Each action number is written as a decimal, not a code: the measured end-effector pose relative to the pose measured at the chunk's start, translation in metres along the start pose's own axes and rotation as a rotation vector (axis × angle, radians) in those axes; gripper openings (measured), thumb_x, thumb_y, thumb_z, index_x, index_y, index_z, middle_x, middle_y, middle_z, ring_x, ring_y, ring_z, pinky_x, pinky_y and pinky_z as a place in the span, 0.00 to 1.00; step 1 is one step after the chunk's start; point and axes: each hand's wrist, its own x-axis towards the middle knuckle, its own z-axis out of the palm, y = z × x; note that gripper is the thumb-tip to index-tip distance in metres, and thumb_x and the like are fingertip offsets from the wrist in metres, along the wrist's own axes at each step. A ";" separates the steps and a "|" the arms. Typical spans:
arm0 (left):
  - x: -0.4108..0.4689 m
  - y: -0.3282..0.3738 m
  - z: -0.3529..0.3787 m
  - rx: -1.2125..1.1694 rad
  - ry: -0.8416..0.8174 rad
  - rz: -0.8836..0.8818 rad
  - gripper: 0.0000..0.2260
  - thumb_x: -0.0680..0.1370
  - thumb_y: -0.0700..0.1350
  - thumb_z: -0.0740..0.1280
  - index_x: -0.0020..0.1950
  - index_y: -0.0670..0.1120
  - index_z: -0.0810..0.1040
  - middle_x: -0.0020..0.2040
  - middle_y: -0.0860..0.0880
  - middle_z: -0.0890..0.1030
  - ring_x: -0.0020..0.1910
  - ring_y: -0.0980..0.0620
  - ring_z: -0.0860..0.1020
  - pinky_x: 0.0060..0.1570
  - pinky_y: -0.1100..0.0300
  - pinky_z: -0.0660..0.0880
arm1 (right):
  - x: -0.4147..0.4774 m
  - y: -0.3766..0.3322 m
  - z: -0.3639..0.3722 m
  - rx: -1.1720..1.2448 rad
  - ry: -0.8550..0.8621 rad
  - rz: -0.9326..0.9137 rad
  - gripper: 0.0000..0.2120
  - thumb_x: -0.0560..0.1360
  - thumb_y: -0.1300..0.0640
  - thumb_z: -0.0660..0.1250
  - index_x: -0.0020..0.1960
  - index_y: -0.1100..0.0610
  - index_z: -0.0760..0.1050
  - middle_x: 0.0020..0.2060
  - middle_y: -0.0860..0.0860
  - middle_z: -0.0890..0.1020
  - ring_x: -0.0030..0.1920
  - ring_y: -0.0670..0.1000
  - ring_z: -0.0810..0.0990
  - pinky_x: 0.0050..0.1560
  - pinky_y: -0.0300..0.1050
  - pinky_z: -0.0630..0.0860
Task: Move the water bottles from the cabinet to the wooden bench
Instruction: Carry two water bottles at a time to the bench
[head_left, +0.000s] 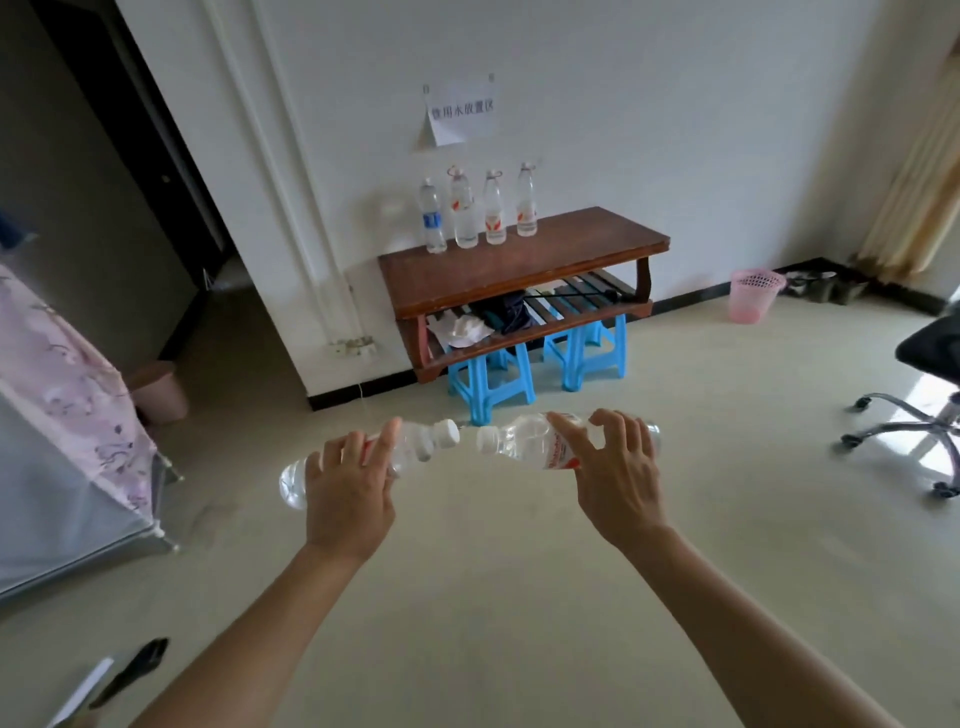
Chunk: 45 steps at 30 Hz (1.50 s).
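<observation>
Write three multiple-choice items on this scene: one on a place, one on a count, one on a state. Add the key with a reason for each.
1. Where on the wooden bench do the upright bottles stand?
A) at the back left of its top
B) on its lower slatted shelf
C) at its front right corner

2. How many bottles stand on the bench top?
A) two
B) four
C) six

3. How do the left hand and the right hand carry their bottles?
A) upright
B) caps pointing down
C) sideways, caps facing each other

Key:
1 A: the row stands along the top's left rear edge.
2 B: four capped bottles show side by side.
3 C: the left bottle and the right bottle lie nearly level, and their white caps almost meet.
</observation>
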 end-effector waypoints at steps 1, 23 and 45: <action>0.022 0.005 0.007 -0.002 -0.005 0.005 0.32 0.71 0.40 0.73 0.74 0.46 0.69 0.53 0.40 0.76 0.50 0.37 0.73 0.45 0.42 0.74 | 0.019 0.014 0.007 0.006 -0.008 0.008 0.34 0.68 0.65 0.77 0.71 0.48 0.75 0.56 0.59 0.72 0.54 0.62 0.74 0.61 0.63 0.72; 0.559 0.039 0.297 -0.239 0.047 0.074 0.31 0.73 0.41 0.72 0.75 0.45 0.68 0.55 0.43 0.77 0.51 0.40 0.74 0.49 0.42 0.76 | 0.417 0.267 0.292 -0.086 -0.070 0.099 0.42 0.61 0.64 0.83 0.72 0.48 0.71 0.56 0.59 0.72 0.54 0.61 0.77 0.55 0.62 0.77; 1.033 0.157 0.561 -0.458 0.077 -0.025 0.35 0.72 0.46 0.78 0.75 0.43 0.67 0.61 0.43 0.77 0.58 0.42 0.77 0.52 0.47 0.79 | 0.783 0.596 0.595 0.083 -0.167 0.211 0.44 0.65 0.65 0.80 0.74 0.46 0.65 0.59 0.58 0.72 0.57 0.62 0.77 0.54 0.64 0.80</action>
